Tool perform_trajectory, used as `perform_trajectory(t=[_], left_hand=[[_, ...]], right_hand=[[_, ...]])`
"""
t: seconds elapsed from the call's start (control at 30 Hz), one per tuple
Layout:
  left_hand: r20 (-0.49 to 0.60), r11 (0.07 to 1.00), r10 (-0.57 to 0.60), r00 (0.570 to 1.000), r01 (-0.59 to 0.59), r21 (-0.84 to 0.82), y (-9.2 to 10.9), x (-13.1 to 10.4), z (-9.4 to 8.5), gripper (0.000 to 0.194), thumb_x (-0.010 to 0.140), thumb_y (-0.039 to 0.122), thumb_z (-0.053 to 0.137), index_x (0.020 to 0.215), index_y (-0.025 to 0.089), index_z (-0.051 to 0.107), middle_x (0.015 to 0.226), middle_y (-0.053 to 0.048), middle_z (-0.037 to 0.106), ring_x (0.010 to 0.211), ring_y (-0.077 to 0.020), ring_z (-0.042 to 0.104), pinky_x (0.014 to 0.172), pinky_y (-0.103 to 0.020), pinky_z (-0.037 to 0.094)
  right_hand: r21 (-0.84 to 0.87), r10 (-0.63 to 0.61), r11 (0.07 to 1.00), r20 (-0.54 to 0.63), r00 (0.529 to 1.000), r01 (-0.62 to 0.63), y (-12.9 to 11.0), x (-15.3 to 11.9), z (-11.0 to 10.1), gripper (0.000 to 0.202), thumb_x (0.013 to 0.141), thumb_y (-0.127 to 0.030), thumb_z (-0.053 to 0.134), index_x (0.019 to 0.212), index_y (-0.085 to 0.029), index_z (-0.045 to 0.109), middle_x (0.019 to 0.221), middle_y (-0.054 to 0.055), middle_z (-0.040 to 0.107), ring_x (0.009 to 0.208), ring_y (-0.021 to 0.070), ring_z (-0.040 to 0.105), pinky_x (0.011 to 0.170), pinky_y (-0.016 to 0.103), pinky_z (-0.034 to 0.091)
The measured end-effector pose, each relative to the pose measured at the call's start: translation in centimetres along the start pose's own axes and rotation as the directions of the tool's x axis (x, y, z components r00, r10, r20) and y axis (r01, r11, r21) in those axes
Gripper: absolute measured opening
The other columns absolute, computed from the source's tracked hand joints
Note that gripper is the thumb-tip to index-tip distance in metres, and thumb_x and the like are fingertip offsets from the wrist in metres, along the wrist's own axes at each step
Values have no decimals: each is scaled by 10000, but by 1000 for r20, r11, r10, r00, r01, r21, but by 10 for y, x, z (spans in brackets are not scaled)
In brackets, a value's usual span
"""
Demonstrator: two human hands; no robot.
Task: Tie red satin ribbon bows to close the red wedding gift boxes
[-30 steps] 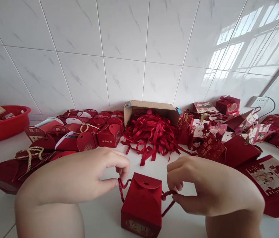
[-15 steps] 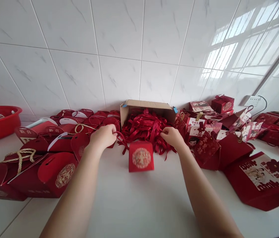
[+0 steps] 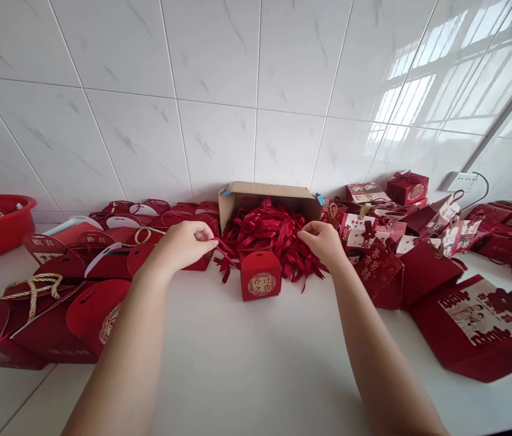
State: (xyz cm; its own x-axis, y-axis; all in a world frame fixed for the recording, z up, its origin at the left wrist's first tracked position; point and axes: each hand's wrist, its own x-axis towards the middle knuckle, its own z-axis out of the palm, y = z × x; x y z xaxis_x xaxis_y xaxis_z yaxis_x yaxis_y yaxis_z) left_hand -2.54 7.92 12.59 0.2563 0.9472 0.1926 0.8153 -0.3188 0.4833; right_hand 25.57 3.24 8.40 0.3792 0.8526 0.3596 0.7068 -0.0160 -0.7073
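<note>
A small red gift box [image 3: 260, 277] with a round gold emblem sits at the centre, in front of a heap of red ribbons [image 3: 267, 227]. Between thumb and fingertips my left hand [image 3: 187, 243] pinches a twisted red cord [image 3: 225, 249], which runs down toward the left side of the box. My right hand [image 3: 322, 241] is closed in a pinch to the right, at the edge of the ribbons. Whatever its fingertips hold blends into the red behind them. The ribbons spill out of an open cardboard carton [image 3: 278, 189].
Red gift boxes with gold rope handles [image 3: 35, 290] crowd the left side. Printed red boxes [image 3: 483, 327] spread over the right. A red plastic basin [image 3: 3, 230] stands far left. Behind the white table [image 3: 251, 363] rises a tiled wall with a power socket [image 3: 462, 181].
The small box has shifted slightly back and now sits more upright, its emblem sharper. My left hand's fingers have loosened from a fist into a fingertip pinch on the cord.
</note>
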Motion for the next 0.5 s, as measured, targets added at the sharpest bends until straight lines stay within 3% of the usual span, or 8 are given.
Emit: perform_trajectory(t=[0.1,0.17,0.23,0.3,0.4,0.5], left_hand=[[97,991,131,987,-126,-51,7,-12,-10,231,752,454,568,760,226,596,807,7,680,765,-184,626,642,-249,438],[258,985,168,951,-173,-1,12,-19,-15,221,739,442,571,730,222,591,766,12,658,714,-180,601,594,-247,410],[425,981,145,893,-186,56,17,-25,-16,198,712,413,579,685,217,576,745,16,635,669,-170,566,543,-239,372],[516,983,81,853,-155,102,19,-28,-16,163,686,369,572,656,210,553,738,14,619,635,-161,538,506,-233,342],[522,975,-49,851,-73,209,18,-27,-14,121,675,327,529,691,211,560,752,-3,628,623,-172,548,493,-239,344],[497,969,-86,863,-42,242,11,-22,-11,252,666,347,537,873,229,619,951,-38,677,801,-227,625,611,-267,450]], right_hand=[[-16,-39,999,106,994,40,-11,-9,-12,181,738,-333,505,637,-184,521,588,-28,524,534,102,440,508,223,335],[-59,-37,997,218,975,51,-14,-13,-19,206,726,-321,530,578,-183,488,536,-35,479,494,93,398,479,225,313],[-127,-7,991,332,943,52,-11,-15,-24,223,698,-295,569,527,-181,482,488,-33,461,449,93,380,447,232,294],[-208,35,977,402,915,54,-3,-13,-25,197,663,-249,608,506,-175,516,481,-13,496,433,107,419,438,240,300],[-310,70,948,405,912,65,12,-5,-21,10,627,-165,644,619,-166,638,603,36,611,544,163,553,515,253,381],[-352,38,931,363,931,99,24,6,-4,268,688,-166,633,947,-195,696,916,89,678,839,237,629,708,291,455]])
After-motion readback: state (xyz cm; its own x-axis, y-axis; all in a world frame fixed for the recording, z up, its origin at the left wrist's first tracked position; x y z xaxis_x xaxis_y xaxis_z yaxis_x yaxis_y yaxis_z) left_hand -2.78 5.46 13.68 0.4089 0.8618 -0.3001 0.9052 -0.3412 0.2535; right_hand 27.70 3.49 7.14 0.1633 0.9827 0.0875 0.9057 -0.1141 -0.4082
